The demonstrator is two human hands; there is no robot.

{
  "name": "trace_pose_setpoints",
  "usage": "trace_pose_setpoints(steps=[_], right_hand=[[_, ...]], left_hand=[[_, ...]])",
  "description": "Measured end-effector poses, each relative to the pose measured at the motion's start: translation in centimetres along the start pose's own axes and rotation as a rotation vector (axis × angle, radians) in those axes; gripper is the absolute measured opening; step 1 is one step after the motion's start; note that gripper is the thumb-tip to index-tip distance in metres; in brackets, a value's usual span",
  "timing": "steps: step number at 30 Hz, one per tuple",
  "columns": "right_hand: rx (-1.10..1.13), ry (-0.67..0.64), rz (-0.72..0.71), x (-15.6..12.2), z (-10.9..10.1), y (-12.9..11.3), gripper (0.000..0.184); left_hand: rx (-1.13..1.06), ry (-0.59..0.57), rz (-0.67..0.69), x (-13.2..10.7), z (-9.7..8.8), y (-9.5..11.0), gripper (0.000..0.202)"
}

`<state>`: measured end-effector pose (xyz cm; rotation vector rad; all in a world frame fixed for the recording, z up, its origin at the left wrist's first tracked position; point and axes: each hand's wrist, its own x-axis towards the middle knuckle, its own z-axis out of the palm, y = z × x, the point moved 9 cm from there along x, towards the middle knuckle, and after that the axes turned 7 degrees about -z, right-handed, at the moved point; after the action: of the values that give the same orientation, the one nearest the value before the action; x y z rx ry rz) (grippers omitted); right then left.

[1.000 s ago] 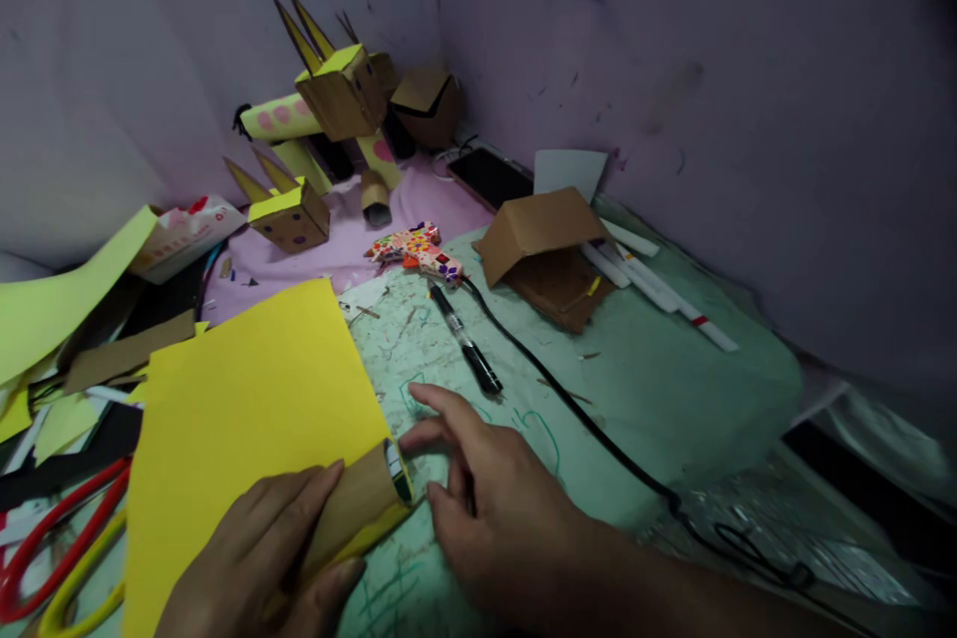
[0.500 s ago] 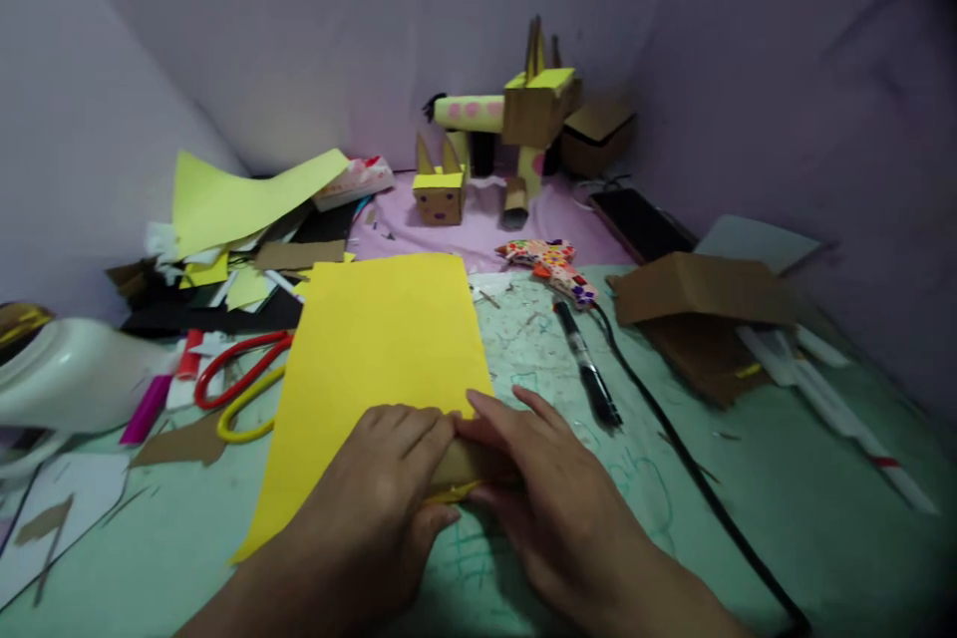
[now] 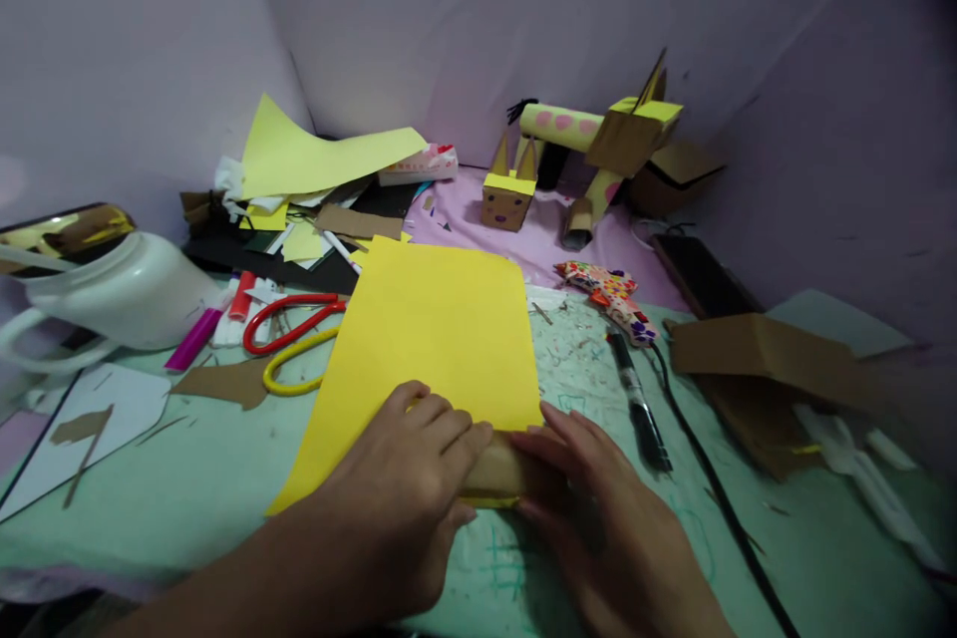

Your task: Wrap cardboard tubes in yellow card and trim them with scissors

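A yellow paper sheet lies on the green mat. At its near edge a brown cardboard tube rests on the sheet. My left hand presses over the tube and the sheet's edge from the left. My right hand holds the tube's right end, fingers curled on it. Most of the tube is hidden under both hands.
A black marker and a patterned glue gun with its black cable lie right of the sheet. Red and yellow scissors, a white jug, paper scraps, folded cardboard and cardboard animal figures surround it.
The view has swung left, bringing the jug and scissors into sight. My right hand moved onto the tube's right end, and both hands now cover it.
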<state>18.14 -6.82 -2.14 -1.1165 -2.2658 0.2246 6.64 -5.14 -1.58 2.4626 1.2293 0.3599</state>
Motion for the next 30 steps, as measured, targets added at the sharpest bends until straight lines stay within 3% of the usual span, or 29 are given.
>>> trace_pose_setpoints(steps=[9, 14, 16, 20, 24, 30], right_hand=[[-0.069, 0.011, -0.063, 0.4, 0.0, -0.8, 0.058], [-0.085, 0.032, -0.141, 0.9, 0.0, -1.6, 0.040], [-0.078, 0.029, -0.150, 1.1, -0.1, -1.8, 0.034], [-0.053, 0.043, -0.162, 1.4, -0.4, -2.1, 0.028], [-0.054, 0.032, -0.197, 1.5, -0.6, -2.6, 0.030], [-0.074, -0.016, -0.199, 1.6, -0.5, -2.6, 0.033]], left_hand=[[-0.012, -0.018, -0.043, 0.2, 0.4, -0.3, 0.043], [0.023, 0.007, -0.065, -0.3, -0.6, -0.5, 0.055], [0.052, 0.059, -0.106, -0.8, -1.2, -0.9, 0.048], [0.082, 0.118, -0.134, -1.8, -1.4, -1.4, 0.011], [0.072, 0.097, -0.067, -2.2, -0.6, -0.9, 0.021], [0.084, 0.084, -0.062, -2.0, -0.6, -0.6, 0.019]])
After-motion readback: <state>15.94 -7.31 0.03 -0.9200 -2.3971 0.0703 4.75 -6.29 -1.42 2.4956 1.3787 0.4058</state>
